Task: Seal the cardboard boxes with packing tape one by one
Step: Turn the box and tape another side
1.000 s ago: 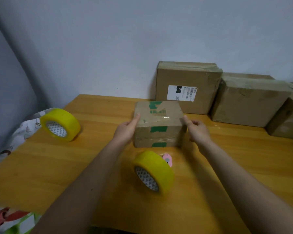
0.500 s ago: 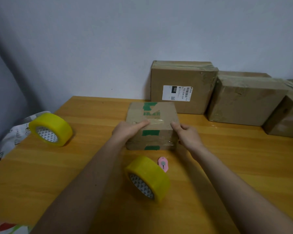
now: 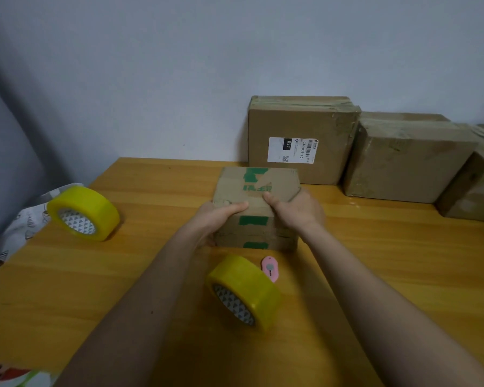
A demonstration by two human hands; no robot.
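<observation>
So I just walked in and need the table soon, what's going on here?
A person is sealing cardboard boxes. Both hands, left hand and right hand, grip the small box with green markings at its near top edge, thumbs on top. A yellow tape roll and a pink cutter lie just in front of it, untouched. A second tape roll sits off to the left, and three more boxes, one with a label, stand against the wall.

My left hand (image 3: pixel 220 216) covers the small box's (image 3: pixel 259 188) near-left corner and my right hand (image 3: pixel 296 210) its right edge; the fingers behind are hidden. The shipping label (image 3: pixel 292 150) is too small to read, and the rightmost box (image 3: pixel 478 188) is cut off, perhaps halfway
</observation>
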